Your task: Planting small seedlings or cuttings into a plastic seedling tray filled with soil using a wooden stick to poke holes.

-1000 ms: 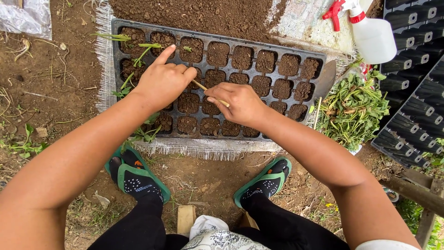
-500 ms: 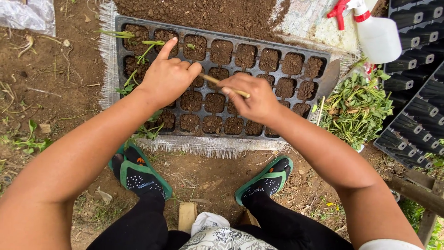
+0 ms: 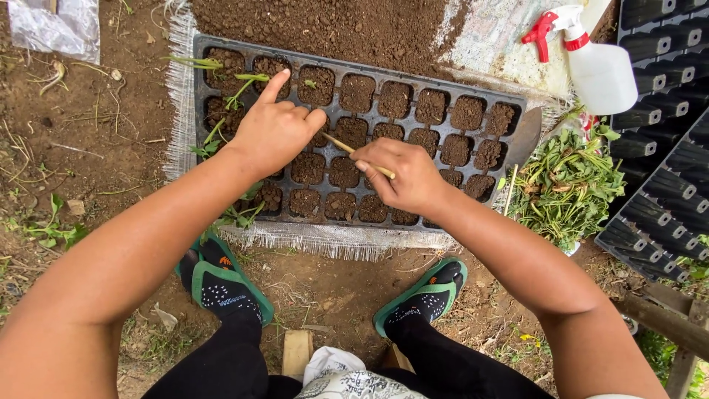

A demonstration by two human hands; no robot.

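now r hand (image 3: pixel 402 176) grips stick (image 3: pixel 354 153), tip up-left twd l hand (image 3: pixel 273 133)

Both bare arms reach forward and downward from the lower corners, converging toward the middle. The left hand (image 3: pixel 275 131) lies palm down, its index finger stretched straight ahead and the other fingers curled under, thumb pointing toward the right hand. The right hand (image 3: pixel 399 176) is curled in a pinching grip, knuckles up, wrist bent slightly inward, just beside the left.
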